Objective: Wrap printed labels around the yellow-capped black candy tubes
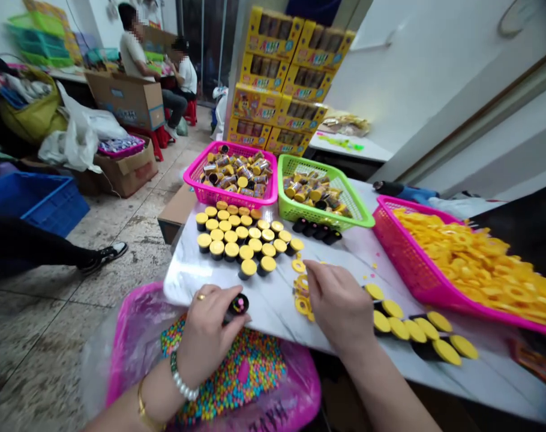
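Note:
My left hand [212,324] is closed around a small black cup [237,305], tilted so that a few coloured beads show inside its mouth. Below it, a pink basin [120,336] lined with clear plastic holds a mass of small multicoloured beads [241,384]. My right hand [340,303] is over the white table [277,306], its fingers curled together beside several yellow ring-shaped lids [302,305]. Whatever its fingertips grip, if anything, is hidden. Black cups with yellow tops [248,268] stand grouped beyond my left hand. More yellow-topped black cups [412,330] lie to the right.
At the table's back are a pink basket [192,183] and a green basket [363,207] of small filled containers. A pink basket [390,252] of yellow rings stands right. Yellow boxes [277,78] are stacked behind. Two people sit far left; a leg [39,240] extends nearby.

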A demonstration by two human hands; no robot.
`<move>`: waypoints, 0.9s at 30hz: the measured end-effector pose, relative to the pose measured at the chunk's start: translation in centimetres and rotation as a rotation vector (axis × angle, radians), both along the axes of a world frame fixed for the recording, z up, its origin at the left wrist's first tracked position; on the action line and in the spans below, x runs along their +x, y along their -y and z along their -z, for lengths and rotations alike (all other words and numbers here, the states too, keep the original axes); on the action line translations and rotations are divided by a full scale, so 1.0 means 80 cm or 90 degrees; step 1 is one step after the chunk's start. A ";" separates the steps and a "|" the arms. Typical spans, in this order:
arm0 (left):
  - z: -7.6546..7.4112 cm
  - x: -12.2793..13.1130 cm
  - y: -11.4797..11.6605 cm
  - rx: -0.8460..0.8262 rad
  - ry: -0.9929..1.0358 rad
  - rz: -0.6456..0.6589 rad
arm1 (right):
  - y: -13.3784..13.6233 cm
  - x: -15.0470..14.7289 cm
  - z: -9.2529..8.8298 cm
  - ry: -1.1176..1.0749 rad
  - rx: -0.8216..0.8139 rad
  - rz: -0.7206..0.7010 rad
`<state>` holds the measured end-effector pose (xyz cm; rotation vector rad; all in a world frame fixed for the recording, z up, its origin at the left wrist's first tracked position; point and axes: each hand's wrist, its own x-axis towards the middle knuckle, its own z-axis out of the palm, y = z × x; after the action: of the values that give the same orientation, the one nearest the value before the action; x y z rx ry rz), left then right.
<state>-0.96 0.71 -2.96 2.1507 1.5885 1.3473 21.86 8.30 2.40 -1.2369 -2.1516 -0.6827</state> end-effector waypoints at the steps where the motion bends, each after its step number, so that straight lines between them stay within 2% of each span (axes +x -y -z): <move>1: 0.000 0.000 0.000 0.007 -0.006 -0.008 | 0.007 -0.004 -0.003 -0.050 0.004 -0.026; 3: -0.001 -0.001 0.000 0.012 -0.010 -0.026 | 0.023 -0.017 0.001 -0.108 -0.002 -0.077; 7: -0.002 -0.002 -0.003 0.025 -0.018 -0.014 | 0.048 -0.045 0.033 -0.086 -0.092 -0.191; 9: -0.003 -0.003 -0.004 0.027 -0.017 -0.002 | 0.053 -0.049 0.045 -0.136 -0.162 -0.194; 11: -0.006 -0.003 -0.004 0.033 -0.011 0.008 | 0.052 -0.046 0.047 -0.245 -0.246 -0.159; 13: -0.008 -0.003 -0.004 0.034 -0.005 0.003 | 0.049 -0.042 0.038 -0.410 -0.402 -0.139; 16: -0.009 -0.003 -0.004 0.021 -0.004 -0.007 | 0.046 -0.046 0.017 -0.675 -0.734 -0.169; 18: -0.008 -0.003 -0.004 0.018 -0.007 -0.002 | 0.043 -0.057 0.008 -0.786 -0.873 -0.186; 22: -0.008 -0.002 -0.004 0.019 -0.013 -0.010 | 0.036 -0.085 0.006 -0.873 -0.889 -0.153; 27: -0.012 -0.004 -0.002 -0.053 -0.028 0.009 | 0.039 -0.097 0.013 -0.900 -0.884 -0.082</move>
<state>-1.25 0.90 -1.96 2.1533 1.6125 1.2148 14.14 5.20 1.35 -1.3418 -1.1397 1.5905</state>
